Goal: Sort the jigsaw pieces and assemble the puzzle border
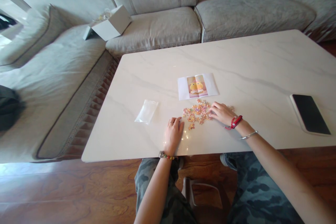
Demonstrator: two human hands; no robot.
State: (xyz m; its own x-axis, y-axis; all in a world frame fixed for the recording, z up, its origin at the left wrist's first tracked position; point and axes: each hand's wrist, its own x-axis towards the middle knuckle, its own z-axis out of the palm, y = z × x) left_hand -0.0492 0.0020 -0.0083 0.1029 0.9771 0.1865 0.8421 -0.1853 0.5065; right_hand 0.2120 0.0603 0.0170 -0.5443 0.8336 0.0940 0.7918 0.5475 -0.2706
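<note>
A loose heap of small jigsaw puzzle pieces [198,110], pink, orange and yellow, lies on the white marble-look table. My right hand [222,112] reaches into the heap's right side, its bent fingers drawn together among the pieces. What they pinch, if anything, is hidden. Just left of the heap, my left hand [173,133] rests on the tabletop, fingers loosely bent and thumb apart, with nothing seen in it. Beyond the heap is a creased paper sheet [183,89] with a printed picture of two yellow figures. A clear plastic bag [147,112] lies farther left.
On the table's [249,66] right part lies a tablet-like device [311,113] with a dark screen. A grey sofa [160,24] runs along the far and left sides, bearing a white box [112,24]. Below the near edge stands a brown stool [206,196] between my legs.
</note>
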